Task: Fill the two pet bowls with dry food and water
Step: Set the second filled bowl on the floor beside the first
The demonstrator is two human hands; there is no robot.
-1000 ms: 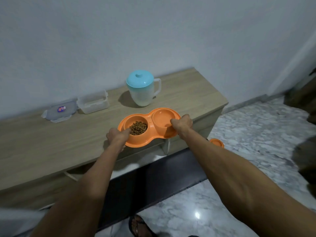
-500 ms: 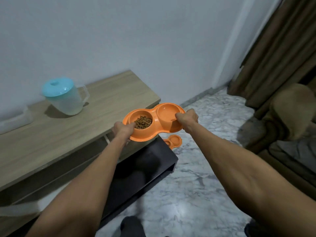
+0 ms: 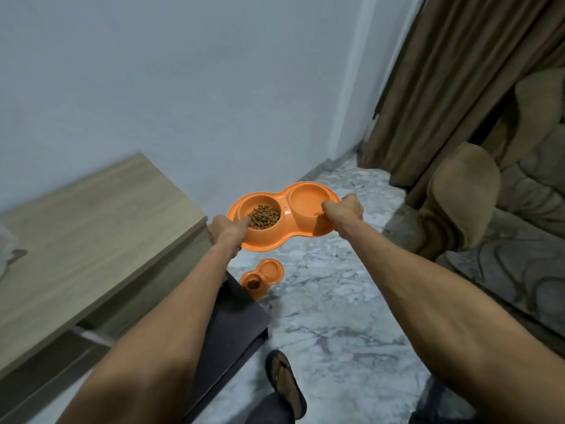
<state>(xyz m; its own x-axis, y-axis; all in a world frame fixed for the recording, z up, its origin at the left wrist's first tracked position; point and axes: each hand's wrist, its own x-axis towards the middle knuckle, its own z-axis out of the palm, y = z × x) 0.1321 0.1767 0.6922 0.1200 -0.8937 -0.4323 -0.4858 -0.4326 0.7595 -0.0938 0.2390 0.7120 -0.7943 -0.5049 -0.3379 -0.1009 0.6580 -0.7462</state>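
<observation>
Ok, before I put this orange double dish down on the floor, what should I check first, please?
1. The left hand grips the kibble end of the double dish: ok.
2. The right hand grips the other end: ok.
3. The kibble is all inside its bowl: ok.
4. Water in the second bowl: cannot tell.
5. Bare floor beside the small dish lying there: ok.

A: Entry: left hand (image 3: 227, 232)?
B: Curled on the near-left rim of the bowl (image 3: 284, 206), forearm stretched forward.
A: And right hand (image 3: 344, 211)?
B: Its fingers (image 3: 328, 206) wrap over the right rim, knuckles up, wrist straight. Both arms extended, the hands apart at the bowl's two ends.
</observation>
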